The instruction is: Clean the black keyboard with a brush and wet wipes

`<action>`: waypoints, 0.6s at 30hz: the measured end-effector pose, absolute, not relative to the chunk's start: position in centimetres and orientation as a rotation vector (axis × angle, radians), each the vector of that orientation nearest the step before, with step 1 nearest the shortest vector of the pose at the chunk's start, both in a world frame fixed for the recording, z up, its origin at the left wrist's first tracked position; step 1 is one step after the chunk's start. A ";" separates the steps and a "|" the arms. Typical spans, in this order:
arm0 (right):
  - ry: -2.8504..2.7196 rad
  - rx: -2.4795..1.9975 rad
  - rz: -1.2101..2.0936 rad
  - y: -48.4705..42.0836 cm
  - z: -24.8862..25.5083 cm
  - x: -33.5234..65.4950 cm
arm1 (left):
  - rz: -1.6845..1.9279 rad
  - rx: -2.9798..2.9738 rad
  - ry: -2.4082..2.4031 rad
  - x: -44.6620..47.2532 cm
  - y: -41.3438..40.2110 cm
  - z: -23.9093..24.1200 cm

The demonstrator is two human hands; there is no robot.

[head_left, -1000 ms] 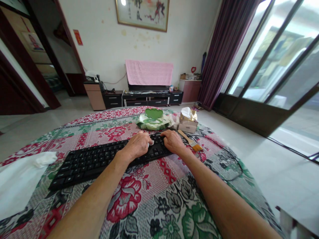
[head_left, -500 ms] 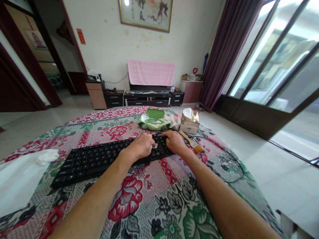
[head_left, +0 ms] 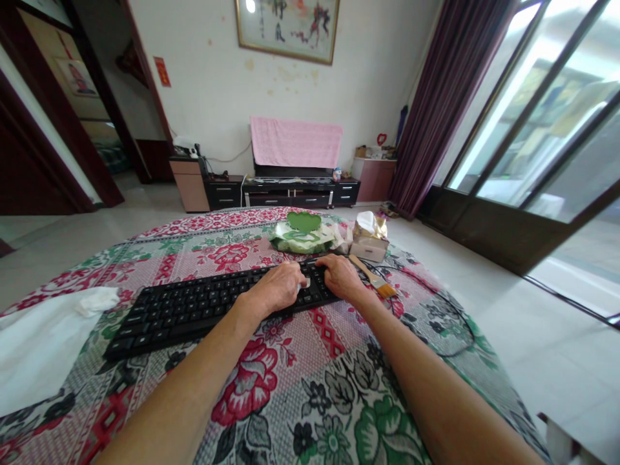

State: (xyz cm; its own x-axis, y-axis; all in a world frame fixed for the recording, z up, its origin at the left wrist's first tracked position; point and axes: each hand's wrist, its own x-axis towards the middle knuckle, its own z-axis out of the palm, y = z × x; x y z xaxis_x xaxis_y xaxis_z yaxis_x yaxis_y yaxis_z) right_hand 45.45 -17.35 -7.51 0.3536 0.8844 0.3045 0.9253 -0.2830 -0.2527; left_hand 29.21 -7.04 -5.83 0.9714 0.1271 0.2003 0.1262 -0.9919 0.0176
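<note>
A black keyboard [head_left: 188, 306] lies slantwise on the flowered tablecloth. My left hand [head_left: 281, 285] is closed over the keys toward its right part, pinching a small white wipe [head_left: 306, 283] whose edge shows by the fingertips. Most of the wipe is hidden by the fingers. At the keyboard's right end, my right hand [head_left: 341, 275] is curled over the number pad and far edge, gripping it. Just right of that hand lies a wooden-handled brush [head_left: 374, 276] with orange-brown bristles.
Beyond the keyboard sit a wipes pack [head_left: 300, 239] with its green lid raised and a tissue box [head_left: 369, 237]. A white cloth [head_left: 43, 349] lies at the left. A black cable [head_left: 455, 309] loops on the right of the tablecloth [head_left: 290, 400].
My left hand has shifted very slightly to the right over the keys with the wipe. My right hand stays at the keyboard's right end. The view has turned a little.
</note>
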 end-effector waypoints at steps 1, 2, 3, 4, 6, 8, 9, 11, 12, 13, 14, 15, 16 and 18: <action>-1.590 -2.241 -0.142 -17.4 -7.5 45.5 | 0.272 3.127 0.253 28.8 -6.9 -5.5; -1.590 -2.242 -0.140 -17.4 -7.4 45.5 | 0.235 3.135 0.307 28.4 -6.9 -5.2; -1.590 -2.243 -0.141 -17.4 -7.4 45.5 | 0.210 3.140 0.350 28.1 -6.9 -5.0; -1.590 -2.242 -0.143 -17.4 -7.4 45.5 | 0.202 3.138 0.376 27.9 -7.0 -4.8; -1.595 -2.239 -0.145 -17.4 -7.4 45.5 | 0.234 3.118 0.356 27.9 -7.6 -4.7; -1.599 -2.235 -0.144 -17.3 -7.4 45.5 | 0.298 3.086 0.280 28.3 -8.5 -4.9; -1.600 -2.234 -0.142 -17.3 -7.4 45.5 | 0.326 3.078 0.261 28.5 -9.1 -5.1; -1.597 -2.230 -0.140 -17.3 -7.5 45.5 | 0.337 3.086 0.279 29.0 -10.1 -5.5; -1.595 -2.223 -0.142 -17.3 -7.6 45.6 | 0.340 3.098 0.300 29.1 -10.5 -5.7; -1.595 -2.216 -0.142 -17.3 -7.6 45.6 | 0.341 3.110 0.312 29.2 -10.7 -5.9; -1.596 -2.209 -0.142 -17.3 -7.7 45.6 | 0.342 3.122 0.309 29.2 -10.8 -6.0; -1.596 -2.202 -0.143 -17.3 -7.7 45.7 | 0.342 3.130 0.288 29.2 -10.8 -6.0; -1.597 -2.198 -0.143 -17.3 -7.8 45.7 | 0.343 3.131 0.254 29.1 -10.7 -6.0; -1.595 -2.195 -0.143 -17.3 -7.9 45.8 | 0.343 3.110 0.174 29.0 -10.5 -6.0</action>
